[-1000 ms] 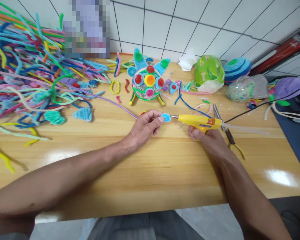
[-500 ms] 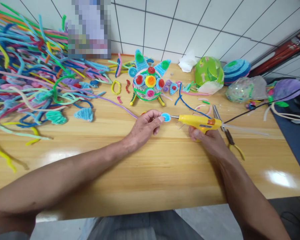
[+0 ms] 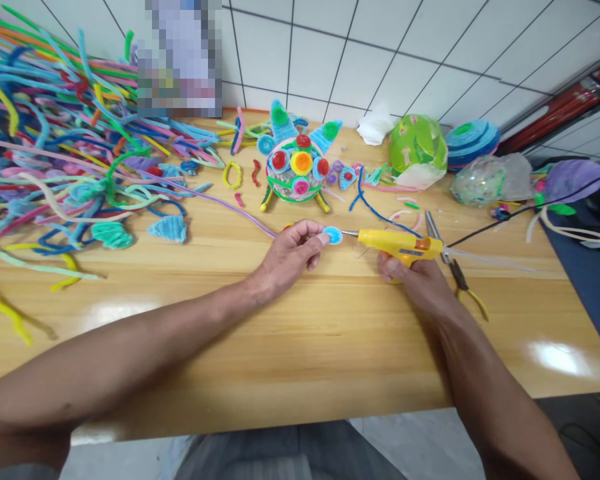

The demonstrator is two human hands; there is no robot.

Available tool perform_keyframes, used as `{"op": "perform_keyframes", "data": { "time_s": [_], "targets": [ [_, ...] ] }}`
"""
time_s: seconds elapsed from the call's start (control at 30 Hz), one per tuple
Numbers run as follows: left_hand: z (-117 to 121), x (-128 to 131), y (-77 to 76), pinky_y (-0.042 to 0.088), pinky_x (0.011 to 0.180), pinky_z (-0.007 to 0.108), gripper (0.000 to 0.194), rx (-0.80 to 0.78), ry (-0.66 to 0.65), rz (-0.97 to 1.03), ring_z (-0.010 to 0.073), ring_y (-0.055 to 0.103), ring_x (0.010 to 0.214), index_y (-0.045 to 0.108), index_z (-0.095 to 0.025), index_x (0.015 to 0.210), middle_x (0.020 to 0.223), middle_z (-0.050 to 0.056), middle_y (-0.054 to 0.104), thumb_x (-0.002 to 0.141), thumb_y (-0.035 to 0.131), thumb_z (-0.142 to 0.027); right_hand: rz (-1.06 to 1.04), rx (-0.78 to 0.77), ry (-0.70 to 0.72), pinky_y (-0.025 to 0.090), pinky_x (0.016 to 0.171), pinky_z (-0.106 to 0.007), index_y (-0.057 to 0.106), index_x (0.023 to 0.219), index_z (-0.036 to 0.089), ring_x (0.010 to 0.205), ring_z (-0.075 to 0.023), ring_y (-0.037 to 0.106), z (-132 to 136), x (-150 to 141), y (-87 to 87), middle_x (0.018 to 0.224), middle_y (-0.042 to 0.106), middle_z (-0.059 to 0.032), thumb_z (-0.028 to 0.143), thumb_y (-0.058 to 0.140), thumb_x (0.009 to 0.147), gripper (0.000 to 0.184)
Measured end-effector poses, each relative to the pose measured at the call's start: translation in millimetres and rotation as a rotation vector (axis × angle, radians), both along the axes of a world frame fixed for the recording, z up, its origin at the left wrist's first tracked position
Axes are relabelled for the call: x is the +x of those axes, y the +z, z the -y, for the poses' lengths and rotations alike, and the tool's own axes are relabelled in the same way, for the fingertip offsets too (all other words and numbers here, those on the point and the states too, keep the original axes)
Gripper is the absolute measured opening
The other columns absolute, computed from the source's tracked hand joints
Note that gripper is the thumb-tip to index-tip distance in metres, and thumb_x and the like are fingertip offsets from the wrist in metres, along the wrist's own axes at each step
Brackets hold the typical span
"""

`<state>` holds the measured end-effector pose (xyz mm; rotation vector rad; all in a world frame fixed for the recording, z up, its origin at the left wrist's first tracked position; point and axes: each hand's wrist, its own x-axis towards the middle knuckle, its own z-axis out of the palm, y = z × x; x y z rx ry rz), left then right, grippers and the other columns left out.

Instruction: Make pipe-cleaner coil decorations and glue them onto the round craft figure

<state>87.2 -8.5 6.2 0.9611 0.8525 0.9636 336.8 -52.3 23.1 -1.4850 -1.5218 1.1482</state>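
Between thumb and fingers, my left hand (image 3: 296, 250) pinches a small round blue disc (image 3: 334, 235) that looks coiled from pipe cleaner. My right hand (image 3: 410, 270) is wrapped around the handle of a yellow hot glue gun (image 3: 393, 241). The gun's metal nozzle points left, its tip at or very near the disc's right edge; whether they touch I cannot tell. A clear glue stick (image 3: 495, 259) sticks out of its back. Just beyond my hands stands a colourful pipe-cleaner figure (image 3: 300, 163) with two pointed blue ears, red-centred round eyes and yellow feet.
A big heap of pipe cleaners (image 3: 70, 147) covers the table's left. Pliers (image 3: 457, 273) lie by my right hand. Along the tiled wall sit a green wrapped ball (image 3: 419, 148), a blue coiled piece (image 3: 473, 140) and a clear plastic bottle piece (image 3: 480, 180). A black cord (image 3: 525, 207) runs right.
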Motion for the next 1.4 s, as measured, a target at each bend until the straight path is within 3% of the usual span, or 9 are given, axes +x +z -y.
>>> {"op": "perform_keyframes", "data": {
  "time_s": [0.87,1.2,1.4],
  "targets": [
    [-2,-1,-6.0,0.037,0.051,0.018,0.023,-0.059,0.009,0.102,0.0053,0.045,0.052,0.068,-0.018,0.088,0.067,-0.004,0.058,0.082,0.081,-0.036,0.014,0.008,0.008,0.039,0.058,-0.032,0.058,0.072,0.022,0.063,-0.0161,0.047,0,1,-1.2,0.067,0.053,-0.0003,0.073,0.070,0.082,0.053],
    [-2,0,0.8,0.039,0.049,0.017,0.026,-0.131,0.042,0.181,0.0049,0.048,0.051,0.067,-0.016,0.086,0.068,-0.004,0.059,0.076,0.085,-0.032,-0.003,-0.039,0.012,0.042,0.060,-0.032,0.063,0.075,0.022,0.065,-0.0163,0.050,0,4,-4.6,0.070,0.057,-0.0009,0.070,0.075,0.079,0.050],
    [-2,0,0.5,0.039,0.048,0.018,0.031,-0.129,0.050,0.154,0.0050,0.049,0.051,0.065,-0.017,0.086,0.071,-0.004,0.061,0.072,0.087,-0.034,-0.034,0.014,-0.016,0.044,0.059,-0.031,0.069,0.081,0.022,0.063,-0.0158,0.051,-2,6,19.1,0.074,0.063,-0.0027,0.075,0.074,0.076,0.053]
  ]
}}
